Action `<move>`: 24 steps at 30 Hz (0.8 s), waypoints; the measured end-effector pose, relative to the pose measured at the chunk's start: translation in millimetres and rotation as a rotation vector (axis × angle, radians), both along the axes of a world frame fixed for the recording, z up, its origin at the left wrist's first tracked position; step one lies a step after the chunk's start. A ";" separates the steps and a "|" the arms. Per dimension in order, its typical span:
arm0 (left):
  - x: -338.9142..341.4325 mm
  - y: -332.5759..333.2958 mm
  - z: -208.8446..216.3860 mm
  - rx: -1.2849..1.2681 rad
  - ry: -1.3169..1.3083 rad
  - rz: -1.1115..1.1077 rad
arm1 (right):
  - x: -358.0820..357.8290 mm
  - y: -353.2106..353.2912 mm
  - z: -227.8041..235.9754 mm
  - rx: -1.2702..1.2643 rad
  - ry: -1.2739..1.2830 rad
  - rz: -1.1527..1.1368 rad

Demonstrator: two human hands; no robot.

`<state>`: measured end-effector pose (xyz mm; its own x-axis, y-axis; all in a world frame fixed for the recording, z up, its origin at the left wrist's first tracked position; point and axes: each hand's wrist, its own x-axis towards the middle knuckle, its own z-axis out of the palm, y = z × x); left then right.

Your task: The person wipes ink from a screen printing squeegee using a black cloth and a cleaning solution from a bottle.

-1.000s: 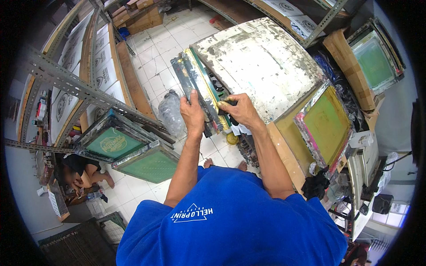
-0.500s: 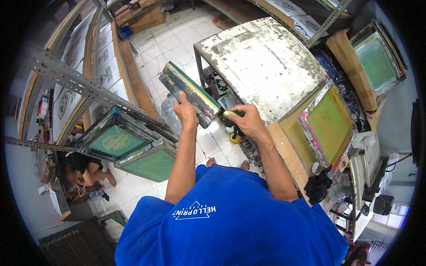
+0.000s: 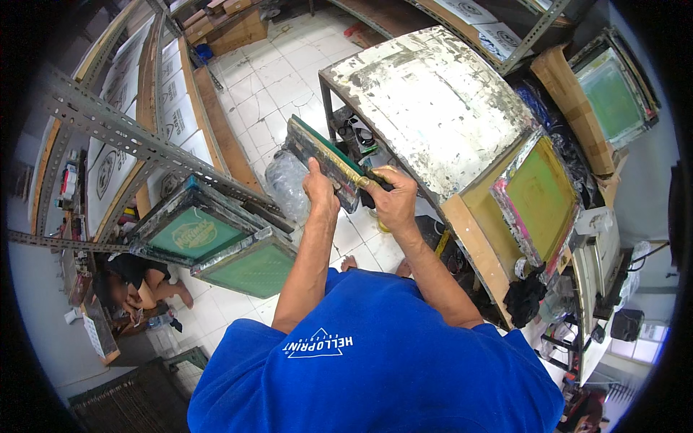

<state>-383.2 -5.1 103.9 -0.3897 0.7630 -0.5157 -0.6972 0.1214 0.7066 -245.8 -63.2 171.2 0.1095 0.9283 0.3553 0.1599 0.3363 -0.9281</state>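
My left hand [image 3: 319,185] is closed on a printing screen frame [image 3: 326,164], fingers underneath and thumb on its dark, stained side. The frame is held tilted in front of me, its long edge running from upper left to lower right; a green face shows beyond a yellowish strip on that edge. At the frame's near right end my right hand [image 3: 395,198] is closed on a dark, cloth-like thing [image 3: 380,177], pressed against the yellowish edge. Exactly what this dark thing is stays partly hidden by my fingers.
A paint-stained white table [image 3: 433,108] stands ahead to the right, with a yellow-green screen [image 3: 538,202] leaning beside it. Green screens [image 3: 188,231] lean at left below a metal rack [image 3: 108,112]. A clear plastic bag [image 3: 286,184] lies near the frame. Another person [image 3: 137,281] crouches at far left.
The frame has come down and to the right, closer to me. My left hand moved with it. My right hand has shifted slightly left along the end of its edge, still holding the dark thing.
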 end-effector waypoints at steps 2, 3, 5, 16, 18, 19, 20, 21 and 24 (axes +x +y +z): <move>0.7 -2.7 8.3 -0.033 -0.046 -0.039 | -6.4 -3.0 2.2 0.032 0.020 -0.029; 0.9 -4.0 12.4 -0.049 -0.056 -0.061 | -8.6 -4.0 2.6 0.044 0.017 -0.047; -2.9 -5.1 13.3 -0.068 -0.095 -0.084 | -12.3 -5.7 2.7 -0.001 0.032 -0.083; -28.6 -12.3 -23.7 -0.101 -0.391 -0.393 | 21.5 9.1 -30.7 -0.358 0.159 -0.157; -33.4 -16.2 -28.3 -0.117 -0.528 -0.433 | 19.1 8.7 -26.7 -0.425 0.239 -0.125; -31.6 -18.3 -17.8 -0.143 -0.655 -0.420 | 16.6 7.8 -19.5 -0.451 0.347 -0.116; -31.5 -20.8 -8.0 -0.166 -0.779 -0.400 | 13.6 7.8 -15.7 -0.477 0.455 -0.101; -31.0 -22.9 -0.7 -0.163 -0.812 -0.406 | 18.0 9.1 -24.6 -0.469 0.357 -0.056; -32.8 -27.1 5.2 -0.151 -0.906 -0.425 | 8.8 4.1 -13.9 -0.335 0.123 0.014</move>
